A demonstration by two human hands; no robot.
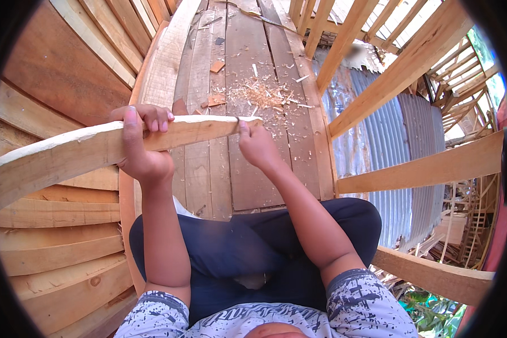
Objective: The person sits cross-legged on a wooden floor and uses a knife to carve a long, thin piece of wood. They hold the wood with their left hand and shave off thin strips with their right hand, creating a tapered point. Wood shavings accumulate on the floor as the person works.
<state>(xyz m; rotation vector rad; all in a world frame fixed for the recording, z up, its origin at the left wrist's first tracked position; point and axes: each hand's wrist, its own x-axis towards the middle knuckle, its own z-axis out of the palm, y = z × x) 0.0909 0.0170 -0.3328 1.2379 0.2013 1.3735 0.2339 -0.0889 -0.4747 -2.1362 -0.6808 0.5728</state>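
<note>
A long wooden plank [90, 145], its upper edge pale and freshly cut, stretches from the left side to a narrow tip before me. My left hand [146, 135] is closed around it, with the thumb lying over the near face and the fingers curled over the top. By the tip, my right hand [257, 145] makes a fist around a tool that it mostly hides. Only a thin dark blade [238, 120] shows, crossing the plank's upper edge. The tool's handle cannot be made out.
Curled wood shavings [265, 94] and small brown wood chips [217, 66] lie on the plank floor [253, 180]. On the left rises a wall of overlapping boards [56, 245]. To the right, wooden railing posts [422, 168] stand before corrugated metal sheets [386, 129]. My legs are folded below.
</note>
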